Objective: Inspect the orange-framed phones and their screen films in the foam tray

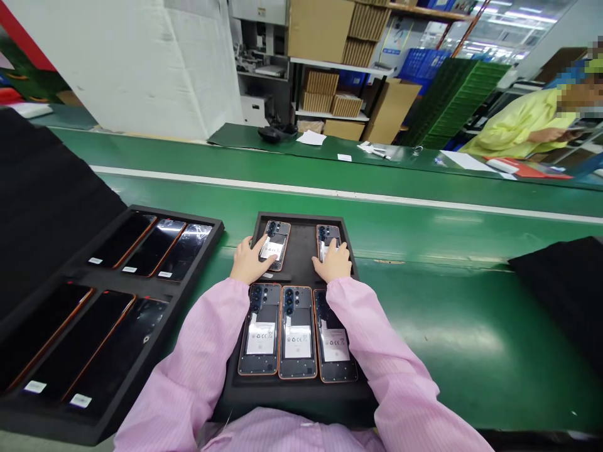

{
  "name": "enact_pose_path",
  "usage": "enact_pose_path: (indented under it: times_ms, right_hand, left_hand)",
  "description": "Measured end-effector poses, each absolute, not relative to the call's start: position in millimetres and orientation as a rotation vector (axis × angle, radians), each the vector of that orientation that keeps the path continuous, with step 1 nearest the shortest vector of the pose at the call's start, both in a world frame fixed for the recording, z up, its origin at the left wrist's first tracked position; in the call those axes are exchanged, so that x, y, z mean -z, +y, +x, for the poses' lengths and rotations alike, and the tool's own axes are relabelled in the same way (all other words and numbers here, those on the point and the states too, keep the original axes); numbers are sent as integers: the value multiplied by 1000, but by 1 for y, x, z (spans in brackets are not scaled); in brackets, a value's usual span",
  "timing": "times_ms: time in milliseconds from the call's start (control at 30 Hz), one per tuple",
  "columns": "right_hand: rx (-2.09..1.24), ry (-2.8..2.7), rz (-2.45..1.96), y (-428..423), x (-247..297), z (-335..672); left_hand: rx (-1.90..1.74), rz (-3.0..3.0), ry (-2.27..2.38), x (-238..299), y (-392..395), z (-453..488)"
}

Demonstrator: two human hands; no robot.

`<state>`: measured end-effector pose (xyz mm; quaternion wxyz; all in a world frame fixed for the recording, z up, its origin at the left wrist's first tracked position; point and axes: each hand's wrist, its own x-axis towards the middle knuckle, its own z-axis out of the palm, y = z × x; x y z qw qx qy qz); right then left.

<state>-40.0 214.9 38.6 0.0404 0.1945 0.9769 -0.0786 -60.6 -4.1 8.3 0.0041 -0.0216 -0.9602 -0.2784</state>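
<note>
Over the upper left slot of a black foam tray (pixel 308 220), my left hand (pixel 249 260) lies with fingers apart, its thumb and index on a smartphone (pixel 277 248) with orange edges and a white label. My right hand (pixel 334 260) spreads over a second smartphone (pixel 325 233) at the upper right, covering its lower part. The recess between these two phones holds no phone. Three more smartphones (pixel 298 333) lie camera side up along the near row; my right sleeve partly covers the rightmost.
To my left, another black tray (pixel 207 245) holds several phones (pixel 155 251), screens up. Black sheets (pixel 565 295) lie at both sides of the green bench (pixel 424 314). Papers (pixel 311 138) lie along the far edge. A person in yellow (pixel 513 129) is beyond, at right.
</note>
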Motion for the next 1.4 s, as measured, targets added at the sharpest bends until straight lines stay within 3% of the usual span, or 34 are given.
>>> enact_pose_path:
  times_ms: [200,500,867,1000,1100,1200,1400]
  right_hand:
    - [267,3001,703,201,-38,-46]
    - [263,3028,426,153,-41,-57]
    - [298,3052,225,176,-44,-51]
    - [440,3056,41,226,-61,-42]
    - [563,3138,430,277,-66,-27]
    - [700,3029,679,308,-52,-12]
    - [1263,2841,627,314,-15,-2]
  left_hand:
    - [741,-26,-3050,-11,13,-82]
    - [762,81,-2956,-6,9,-82]
    - [929,232,-2781,-10,5,-80]
    - [1100,279,-2803,-8,-1,-78]
    - [1201,424,-2784,-2,-9,-64]
    - [1265,487,-2743,5,-15,-44]
    - [1605,329,-2603,14,-22,-42]
